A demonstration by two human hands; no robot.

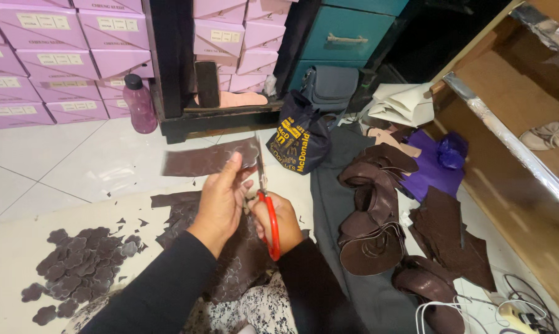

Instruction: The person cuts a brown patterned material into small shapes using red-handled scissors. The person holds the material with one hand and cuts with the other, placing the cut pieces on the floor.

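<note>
My left hand (222, 199) pinches a long strip of dark brown leather (206, 159), held flat in front of me. My right hand (278, 221) grips red-handled scissors (267, 207), blades pointing up at the strip's right end. Under my hands lies more brown leather (239, 253) marked with flower outlines. A heap of cut flower-shaped pieces (81, 260) lies on the floor to my left, with small scraps around it.
Curled brown leather pieces (373, 216) and flat sheets (449, 238) lie to my right. A dark printed bag (299, 139), a grey pouch (329, 86), a purple bottle (139, 104), stacked pink boxes (50, 55), a wooden shelf (514, 124) and cables (508, 309) surround me.
</note>
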